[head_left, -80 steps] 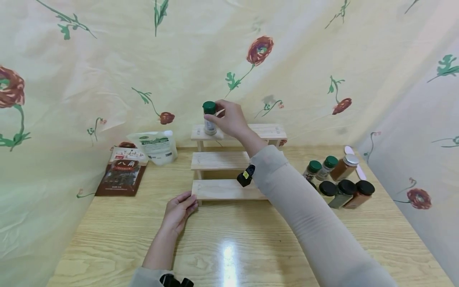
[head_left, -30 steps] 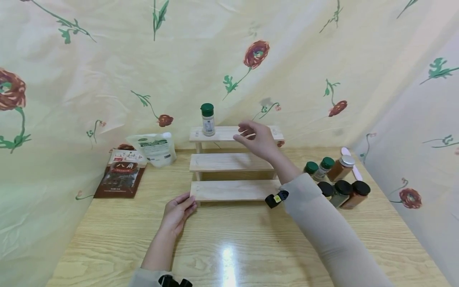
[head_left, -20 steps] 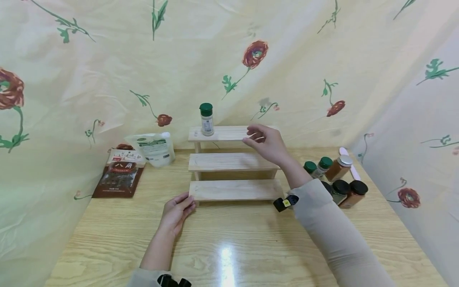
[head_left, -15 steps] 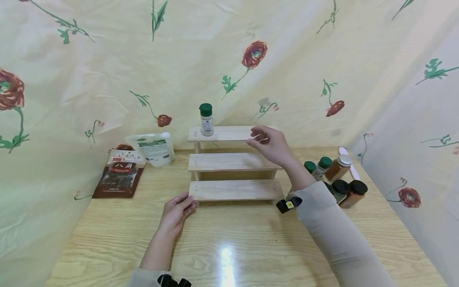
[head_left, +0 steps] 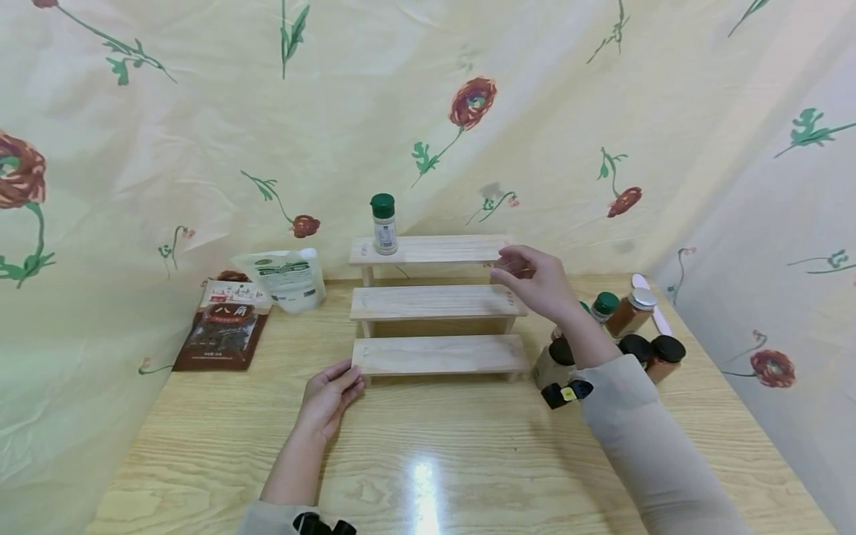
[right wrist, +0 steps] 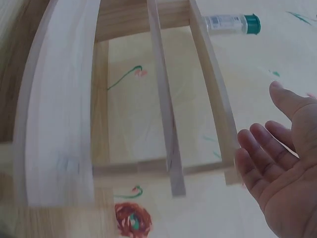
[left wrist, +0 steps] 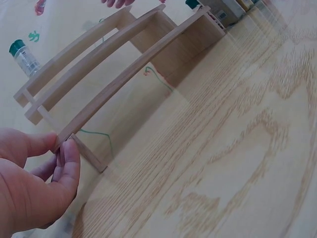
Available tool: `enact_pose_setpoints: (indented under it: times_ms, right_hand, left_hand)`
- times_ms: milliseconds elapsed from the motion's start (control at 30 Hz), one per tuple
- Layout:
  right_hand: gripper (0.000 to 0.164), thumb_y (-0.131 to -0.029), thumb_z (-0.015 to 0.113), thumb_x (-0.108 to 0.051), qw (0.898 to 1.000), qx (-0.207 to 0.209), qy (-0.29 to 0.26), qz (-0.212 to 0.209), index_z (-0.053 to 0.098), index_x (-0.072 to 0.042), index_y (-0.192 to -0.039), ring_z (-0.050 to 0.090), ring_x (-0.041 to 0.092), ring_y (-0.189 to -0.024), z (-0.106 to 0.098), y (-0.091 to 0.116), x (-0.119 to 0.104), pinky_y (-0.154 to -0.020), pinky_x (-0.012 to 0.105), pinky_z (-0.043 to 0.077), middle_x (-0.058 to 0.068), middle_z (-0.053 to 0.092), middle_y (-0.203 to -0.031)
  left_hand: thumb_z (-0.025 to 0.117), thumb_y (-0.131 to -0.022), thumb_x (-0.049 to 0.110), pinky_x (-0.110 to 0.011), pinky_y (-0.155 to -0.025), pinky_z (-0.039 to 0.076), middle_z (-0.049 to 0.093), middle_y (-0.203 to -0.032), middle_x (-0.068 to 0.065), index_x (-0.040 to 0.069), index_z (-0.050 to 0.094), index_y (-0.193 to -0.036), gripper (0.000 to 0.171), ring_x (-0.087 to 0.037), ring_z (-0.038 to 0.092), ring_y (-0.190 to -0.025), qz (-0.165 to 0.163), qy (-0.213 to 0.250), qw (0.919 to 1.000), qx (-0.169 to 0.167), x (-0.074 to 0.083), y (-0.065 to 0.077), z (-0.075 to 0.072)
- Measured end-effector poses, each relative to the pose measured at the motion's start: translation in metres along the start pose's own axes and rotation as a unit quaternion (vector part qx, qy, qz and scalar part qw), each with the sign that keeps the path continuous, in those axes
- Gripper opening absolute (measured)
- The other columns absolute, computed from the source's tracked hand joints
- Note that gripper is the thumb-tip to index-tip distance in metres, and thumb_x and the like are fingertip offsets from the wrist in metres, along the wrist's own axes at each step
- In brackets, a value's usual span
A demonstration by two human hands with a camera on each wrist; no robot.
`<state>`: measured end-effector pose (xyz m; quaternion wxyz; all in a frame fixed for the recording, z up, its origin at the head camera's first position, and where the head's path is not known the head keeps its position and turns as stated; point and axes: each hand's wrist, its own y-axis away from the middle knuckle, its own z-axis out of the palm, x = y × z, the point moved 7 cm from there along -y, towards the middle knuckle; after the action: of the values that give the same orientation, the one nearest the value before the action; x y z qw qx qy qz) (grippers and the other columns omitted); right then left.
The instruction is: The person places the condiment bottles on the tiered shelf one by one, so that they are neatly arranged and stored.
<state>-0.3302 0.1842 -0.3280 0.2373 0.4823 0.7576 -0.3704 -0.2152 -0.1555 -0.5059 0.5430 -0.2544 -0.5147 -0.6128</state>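
Observation:
A three-step wooden rack (head_left: 438, 355) stands on the table near the wall. My left hand (head_left: 330, 400) pinches the left front corner of its lowest step; the left wrist view shows the thumb above the board and the fingers (left wrist: 69, 166) below it. A small clear shaker with a green cap (head_left: 384, 229) stands upright at the left end of the top step. My right hand (head_left: 540, 286) hovers by the rack's right end with nothing in it. The right wrist view shows its palm and loosely bent fingers (right wrist: 260, 153) beside the top step.
Several spice jars stand to the right, partly behind my right forearm: a silver-capped one (head_left: 631, 316), a green-capped one (head_left: 605, 305) and a black-capped one (head_left: 556, 362). Behind them lies a pale flat stick (head_left: 652, 305). At left are a brown pouch (head_left: 224, 327) and a white spouted pouch (head_left: 286, 282).
My right hand has let go of the green-capped shaker on the top step and moved right and down toward the rack's right end. My left hand stays at the corner.

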Motion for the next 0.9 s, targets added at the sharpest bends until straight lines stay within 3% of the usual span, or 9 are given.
enact_pose_setpoints:
  times_ms: [267, 500, 600, 767, 900]
  right_hand:
    - [0.047, -0.098, 0.069, -0.034, 0.999, 0.001, 0.027, 0.024, 0.062, -0.003, -0.133, 0.066, 0.028, -0.104, -0.019, 0.014, 0.021, -0.092, 0.047, 0.058, 0.013, 0.069, -0.119]
    - [0.052, -0.099, 0.066, -0.041, 0.998, 0.005, 0.014, 0.055, 0.060, -0.005, -0.136, 0.063, 0.034, -0.110, -0.035, 0.025, 0.039, -0.092, 0.049, 0.056, 0.017, 0.065, -0.125]
    - [0.051, -0.099, 0.065, -0.041, 0.998, 0.004, 0.024, 0.056, 0.060, -0.006, -0.136, 0.064, 0.034, -0.109, -0.040, 0.029, 0.044, -0.090, 0.041, 0.057, 0.017, 0.066, -0.125]
    - [0.048, -0.100, 0.065, -0.039, 0.998, 0.002, 0.039, 0.054, 0.060, -0.006, -0.135, 0.065, 0.034, -0.107, -0.048, 0.036, 0.051, -0.078, 0.016, 0.054, 0.016, 0.066, -0.124]
    - [0.046, -0.101, 0.064, -0.037, 0.997, 0.002, 0.042, 0.057, 0.060, -0.006, -0.134, 0.065, 0.035, -0.106, -0.055, 0.042, 0.058, -0.075, 0.010, 0.051, 0.017, 0.066, -0.124]
  left_hand:
    - [0.060, -0.100, -0.004, -0.018, -0.082, 0.060, 0.064, -0.094, -0.007, -0.017, 0.048, -0.136, 0.041, -0.012, 0.067, -0.084, -0.002, -0.002, 1.0000, -0.001, -0.001, 0.001, 0.000]
    - [0.060, -0.100, -0.004, -0.018, -0.082, 0.060, 0.064, -0.095, -0.007, -0.017, 0.047, -0.137, 0.042, -0.012, 0.066, -0.084, -0.001, -0.003, 1.0000, -0.003, 0.000, 0.001, 0.000]
    - [0.060, -0.100, -0.004, -0.018, -0.082, 0.060, 0.064, -0.095, -0.007, -0.018, 0.047, -0.137, 0.042, -0.012, 0.066, -0.085, 0.000, -0.001, 1.0000, -0.003, 0.000, 0.001, 0.000]
    - [0.059, -0.100, -0.004, -0.018, -0.082, 0.060, 0.064, -0.095, -0.006, -0.018, 0.047, -0.136, 0.041, -0.012, 0.066, -0.085, 0.000, 0.001, 1.0000, -0.003, 0.000, 0.002, 0.001]
    - [0.059, -0.100, -0.005, -0.018, -0.082, 0.060, 0.063, -0.095, -0.006, -0.018, 0.047, -0.136, 0.040, -0.012, 0.066, -0.085, 0.001, 0.000, 1.0000, -0.004, 0.001, 0.002, 0.002]
